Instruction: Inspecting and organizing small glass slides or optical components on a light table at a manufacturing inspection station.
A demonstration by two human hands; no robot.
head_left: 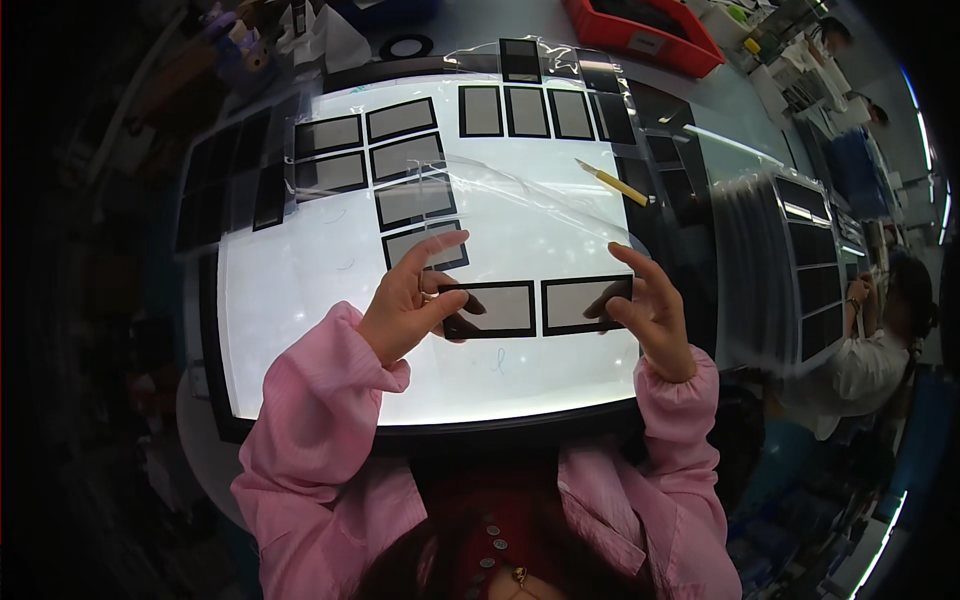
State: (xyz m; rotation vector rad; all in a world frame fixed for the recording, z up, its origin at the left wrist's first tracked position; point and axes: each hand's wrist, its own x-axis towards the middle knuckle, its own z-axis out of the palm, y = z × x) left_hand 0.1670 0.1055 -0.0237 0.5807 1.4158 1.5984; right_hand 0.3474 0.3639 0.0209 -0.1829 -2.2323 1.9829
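Note:
Over a glowing white light panel, I hold a clear film carrying two grey rectangles with black borders. My left hand pinches the film's left end, its thumb over the left rectangle. At the opposite end my right hand grips it between thumb and fingers. Some fingers show as dark shapes through the film. More black-bordered rectangles lie on the panel beyond my left hand, and another row lies at the far side. Clear film stretches wrinkled across the middle.
A yellow-handled pointed tool lies at the panel's right. Clear sheets with dark rectangles stand in a stack further right, near a seated person. At the back are a red bin and a black ring.

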